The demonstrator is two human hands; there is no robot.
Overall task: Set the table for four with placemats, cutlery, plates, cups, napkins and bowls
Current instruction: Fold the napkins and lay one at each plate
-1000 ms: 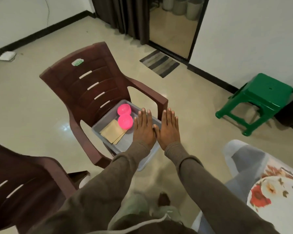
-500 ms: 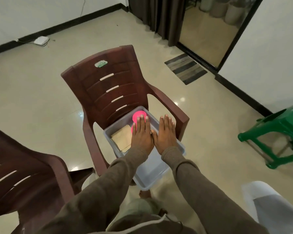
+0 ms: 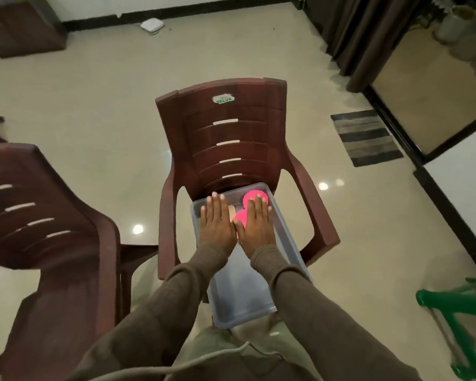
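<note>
Your hands hover flat, fingers straight and together, palms down over the far half of the grey bin (image 3: 261, 303), which sits on the chair (image 3: 231, 138) with its long axis running away from you and its near end overhanging the seat. Neither hand holds anything. Two pink cups (image 3: 254, 196) lie at the far right corner of the bin, directly under your right hand (image 3: 256, 222), so that hand is the nearer one; the fingers cover the near cup almost fully. A tan stack, probably napkins (image 3: 232, 211), shows as a sliver between your hands, mostly hidden beneath your left hand (image 3: 216, 221). The near half of the bin looks bare. To pick up, drop straight down and curl; whether you touch anything yet, I cannot tell.
</note>
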